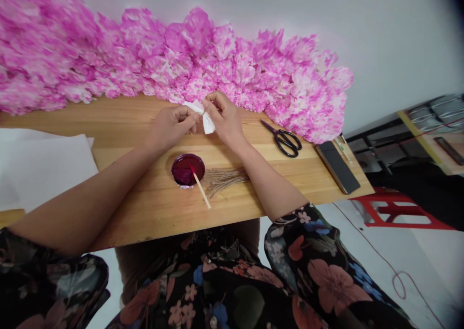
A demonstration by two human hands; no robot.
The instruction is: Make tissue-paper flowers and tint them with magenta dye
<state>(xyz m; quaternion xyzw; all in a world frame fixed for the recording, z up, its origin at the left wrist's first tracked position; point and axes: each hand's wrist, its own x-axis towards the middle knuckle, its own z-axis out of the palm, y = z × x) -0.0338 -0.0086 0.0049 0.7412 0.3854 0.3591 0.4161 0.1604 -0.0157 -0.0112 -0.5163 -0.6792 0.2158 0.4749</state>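
A small piece of white paper [208,124], gathered at its middle like a bow, is pinched in the fingers of my right hand [226,119]. My left hand [172,128] is close beside it, thumb and fingers pressed together at the paper's left side; what they grip is too small to make out. Nearer to me is a round dish of dark red-purple liquid [181,169]. A wooden stick [201,190] leans on its rim, the tip stained pink. Right of the dish, a bundle of thin brown strands [226,177] lies partly under my right forearm.
Pink and white paper flowers [217,53] are heaped along the table's back edge. Black-handled scissors [284,138] and a dark phone [337,167] lie to the right. White sheets [39,164] lie at left. A red plastic stool [402,208] stands beyond the wooden table [152,222].
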